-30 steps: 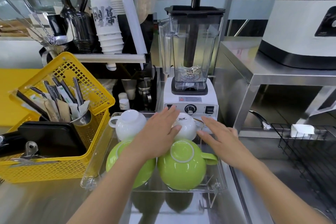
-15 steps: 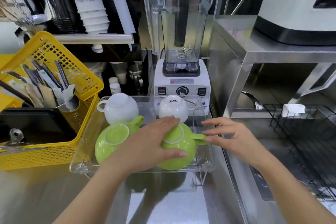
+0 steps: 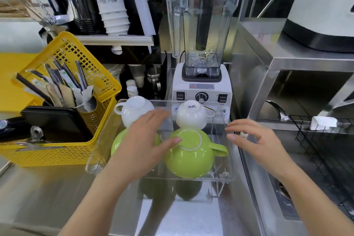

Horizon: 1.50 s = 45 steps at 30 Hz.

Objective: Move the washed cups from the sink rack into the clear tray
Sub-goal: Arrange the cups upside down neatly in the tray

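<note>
Your left hand (image 3: pixel 145 140) lies spread, palm down, inside the clear tray (image 3: pixel 223 175), fingers loosely extended and closed on nothing; its thumb tip touches the base ring of the green cup on the right (image 3: pixel 189 156), and the palm covers most of the green cup on the left (image 3: pixel 119 142). Whether the palm presses on that cup, you cannot tell. Your right hand (image 3: pixel 256 140) hovers just outside the tray's right wall, fingers curled half open with thumb and forefinger apart, holding nothing. Both forearms reach in from the bottom edge.

Four cups sit upside down in the tray, two by two. The right green cup is glossy, with a white-rimmed foot and its handle pointing right toward your right hand. Behind it stands a white cup with printed lettering on its base (image 3: pixel 192 116), handle also to the right, touching the green one's back edge. The other white cup (image 3: pixel 134 110) stands at the back left, handle to the left.

The tray rests on short legs on the steel counter (image 3: pixel 57 197), between the yellow basket (image 3: pixel 63 151) and the sink (image 3: pixel 287 203), just before the blender (image 3: pixel 201 53).
</note>
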### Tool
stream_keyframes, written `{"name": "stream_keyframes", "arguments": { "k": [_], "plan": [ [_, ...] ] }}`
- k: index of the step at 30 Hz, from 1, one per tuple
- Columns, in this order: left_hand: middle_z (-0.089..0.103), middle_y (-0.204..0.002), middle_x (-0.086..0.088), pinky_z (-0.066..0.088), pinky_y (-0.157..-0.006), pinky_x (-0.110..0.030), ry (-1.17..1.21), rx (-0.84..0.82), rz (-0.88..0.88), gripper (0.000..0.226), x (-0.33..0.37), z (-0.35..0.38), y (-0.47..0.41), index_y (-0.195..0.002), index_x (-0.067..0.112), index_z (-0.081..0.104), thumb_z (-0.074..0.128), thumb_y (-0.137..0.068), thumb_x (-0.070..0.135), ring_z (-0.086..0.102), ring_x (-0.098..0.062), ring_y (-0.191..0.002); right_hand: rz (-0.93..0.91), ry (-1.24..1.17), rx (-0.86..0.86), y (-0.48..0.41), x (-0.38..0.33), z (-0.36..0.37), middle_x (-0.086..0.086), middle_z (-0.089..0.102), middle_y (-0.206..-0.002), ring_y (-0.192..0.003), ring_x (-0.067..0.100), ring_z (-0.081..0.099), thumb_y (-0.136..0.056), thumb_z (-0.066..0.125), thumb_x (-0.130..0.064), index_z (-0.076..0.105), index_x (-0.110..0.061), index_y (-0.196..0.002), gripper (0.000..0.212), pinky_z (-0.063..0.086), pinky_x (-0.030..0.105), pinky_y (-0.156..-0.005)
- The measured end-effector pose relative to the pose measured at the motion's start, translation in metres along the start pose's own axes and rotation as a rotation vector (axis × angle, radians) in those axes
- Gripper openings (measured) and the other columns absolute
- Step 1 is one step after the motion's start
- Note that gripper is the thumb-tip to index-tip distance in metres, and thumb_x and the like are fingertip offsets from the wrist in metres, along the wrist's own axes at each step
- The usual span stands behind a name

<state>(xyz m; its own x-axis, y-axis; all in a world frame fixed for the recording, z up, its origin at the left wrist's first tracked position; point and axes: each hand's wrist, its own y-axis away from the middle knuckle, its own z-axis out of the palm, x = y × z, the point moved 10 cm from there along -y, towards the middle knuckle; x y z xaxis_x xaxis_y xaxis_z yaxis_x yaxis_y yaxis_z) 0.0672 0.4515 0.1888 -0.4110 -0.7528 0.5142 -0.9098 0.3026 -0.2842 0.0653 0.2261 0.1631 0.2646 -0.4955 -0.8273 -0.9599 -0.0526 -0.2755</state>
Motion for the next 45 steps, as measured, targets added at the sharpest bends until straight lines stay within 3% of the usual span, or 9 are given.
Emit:
{"name": "stream_keyframes", "arguments": {
  "k": [4,9,13,20,29,34,40,42,45],
  "plan": [
    [0.035,-0.146,-0.009,0.025,-0.108,-0.041,-0.216,0.060,-0.246,0.118,-0.044,-0.018,0.018,-0.137,0.022,0.037,0.019,-0.046,0.095,0.030,-0.028,-0.134,0.017,-0.066,0.114,-0.012,-0.004,-0.009,-0.007,0.068,-0.086,-0.075,0.002,0.058,-0.080,0.066,-0.006,0.071,-0.023,-0.074,0.019,0.042,0.012,-0.068],
    [0.027,-0.142,-0.005,0.020,-0.109,-0.041,-0.438,-0.042,-0.357,0.136,-0.069,-0.009,0.037,-0.144,0.029,0.010,-0.005,-0.029,0.099,0.024,-0.026,-0.132,-0.008,-0.063,0.022,-0.030,-0.032,0.018,-0.009,0.066,-0.074,-0.058,-0.001,0.054,-0.079,0.067,-0.004,0.067,-0.023,-0.072,0.020,0.041,0.006,-0.058],
    [0.036,-0.133,-0.004,0.026,-0.104,-0.042,-0.423,-0.010,-0.350,0.132,-0.075,-0.006,0.042,-0.142,0.029,0.018,0.002,-0.031,0.099,0.033,-0.027,-0.125,-0.089,0.007,-0.116,-0.041,-0.063,0.053,-0.012,0.067,-0.078,-0.066,-0.002,0.055,-0.079,0.068,-0.009,0.066,-0.030,-0.070,0.023,0.042,0.007,-0.064],
    [0.040,-0.134,0.003,0.029,-0.100,-0.039,-0.311,0.008,-0.309,0.109,-0.076,-0.016,0.046,-0.137,0.028,0.029,0.031,-0.045,0.085,0.037,-0.021,-0.126,-0.150,0.206,-0.385,-0.059,-0.083,0.120,-0.008,0.063,-0.080,-0.070,-0.001,0.055,-0.081,0.066,-0.015,0.071,-0.015,-0.088,0.009,0.039,0.010,-0.065],
    [0.041,-0.136,0.002,0.035,-0.102,-0.039,-0.235,-0.050,-0.261,0.099,-0.067,-0.017,0.045,-0.137,0.026,0.028,0.048,-0.055,0.078,0.039,-0.021,-0.124,-0.141,0.549,-0.571,-0.074,-0.069,0.166,0.008,0.052,-0.131,-0.121,0.025,0.046,-0.087,0.058,-0.020,0.048,-0.019,-0.131,0.046,0.035,0.029,-0.094],
    [0.037,-0.141,0.004,0.036,-0.101,-0.036,-0.169,-0.082,-0.260,0.085,-0.067,-0.018,0.045,-0.138,0.025,0.024,0.068,-0.070,0.053,0.035,-0.018,-0.129,-0.177,0.652,-0.579,-0.075,-0.071,0.174,0.008,0.062,-0.117,-0.109,0.029,0.052,-0.085,0.059,-0.020,0.061,-0.014,-0.109,0.025,0.043,0.039,-0.091],
    [0.014,-0.155,0.001,0.017,-0.113,-0.034,-0.132,-0.163,-0.242,0.077,-0.071,-0.008,0.047,-0.141,0.026,0.020,0.063,-0.080,0.042,0.015,-0.017,-0.141,-0.196,0.614,-0.550,-0.077,-0.071,0.172,0.005,0.064,-0.099,-0.099,0.027,0.055,-0.080,0.066,-0.024,0.064,-0.016,-0.095,0.017,0.042,0.035,-0.081],
    [0.005,-0.156,0.000,0.015,-0.115,-0.037,-0.147,-0.178,-0.245,0.083,-0.072,-0.004,0.049,-0.142,0.025,0.018,0.058,-0.076,0.055,0.008,-0.019,-0.143,-0.181,0.600,-0.547,-0.078,-0.069,0.171,0.001,0.059,-0.089,-0.095,0.026,0.054,-0.078,0.068,-0.026,0.064,-0.018,-0.092,0.017,0.043,0.035,-0.079],
    [0.006,-0.153,0.001,0.020,-0.114,-0.042,-0.240,-0.120,-0.283,0.111,-0.073,-0.009,0.049,-0.142,0.029,0.017,0.038,-0.046,0.083,0.008,-0.021,-0.142,-0.187,0.597,-0.542,-0.077,-0.070,0.170,-0.002,0.057,-0.083,-0.090,0.024,0.054,-0.076,0.070,-0.026,0.063,-0.018,-0.087,0.016,0.044,0.034,-0.076]
  ]
}}
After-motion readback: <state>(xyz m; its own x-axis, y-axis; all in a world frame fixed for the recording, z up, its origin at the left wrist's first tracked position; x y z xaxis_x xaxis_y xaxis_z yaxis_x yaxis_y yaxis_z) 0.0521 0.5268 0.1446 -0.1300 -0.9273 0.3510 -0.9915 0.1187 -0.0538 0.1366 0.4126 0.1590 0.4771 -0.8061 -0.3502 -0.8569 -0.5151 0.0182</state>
